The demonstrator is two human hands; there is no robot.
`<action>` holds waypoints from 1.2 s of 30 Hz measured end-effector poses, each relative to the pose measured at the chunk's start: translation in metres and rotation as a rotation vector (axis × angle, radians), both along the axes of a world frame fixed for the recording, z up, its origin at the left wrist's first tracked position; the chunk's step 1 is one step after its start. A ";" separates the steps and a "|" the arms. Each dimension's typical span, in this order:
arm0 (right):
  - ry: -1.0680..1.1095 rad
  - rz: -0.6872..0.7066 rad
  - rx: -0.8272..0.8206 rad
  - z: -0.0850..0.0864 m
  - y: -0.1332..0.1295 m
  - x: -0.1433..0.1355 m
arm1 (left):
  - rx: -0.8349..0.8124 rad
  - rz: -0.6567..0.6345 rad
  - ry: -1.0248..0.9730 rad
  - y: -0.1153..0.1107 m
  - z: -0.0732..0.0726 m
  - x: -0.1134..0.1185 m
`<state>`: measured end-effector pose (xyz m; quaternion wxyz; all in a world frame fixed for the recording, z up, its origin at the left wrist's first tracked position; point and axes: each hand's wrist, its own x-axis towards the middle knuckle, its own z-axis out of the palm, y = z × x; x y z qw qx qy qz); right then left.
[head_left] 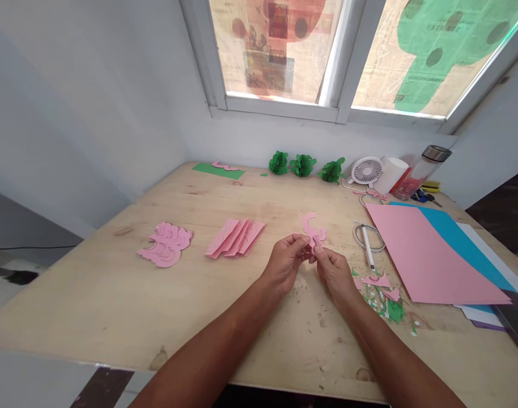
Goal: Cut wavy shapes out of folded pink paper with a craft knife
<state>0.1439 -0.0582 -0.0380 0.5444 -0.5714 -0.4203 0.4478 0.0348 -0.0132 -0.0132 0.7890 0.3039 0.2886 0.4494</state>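
Between my two hands is a pink paper cutout (310,224) with a curved, hook-like upper part. My left hand (288,258) pinches its lower end from the left. From the right, my right hand (333,266) pinches the same lower end, thumb on top. The fingertips hide part of the paper. To the left of my hands lie several folded pink paper strips (235,237) with outlines drawn on them. Farther left is a pile of cut pink curved shapes (166,243).
Pink and green scraps (384,300) and a white pen (368,247) lie right of my hands. Beyond are pink sheets (429,255) over blue and white ones. Green paper ornaments (302,165), a small fan (368,170) and a bottle (423,173) line the wall. A green sheet (219,170) lies far left.
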 end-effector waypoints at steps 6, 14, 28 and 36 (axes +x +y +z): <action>0.009 -0.040 -0.019 0.001 0.000 0.000 | 0.006 0.012 0.015 0.001 -0.003 0.000; 0.089 -0.132 -0.014 0.009 0.000 0.002 | -0.012 0.063 0.035 0.006 -0.004 -0.003; 0.074 -0.194 0.092 0.005 0.003 0.008 | 0.019 -0.088 0.148 0.003 -0.007 0.001; -0.083 -0.100 0.070 0.002 0.002 0.010 | 0.063 -0.087 0.153 0.006 -0.008 -0.001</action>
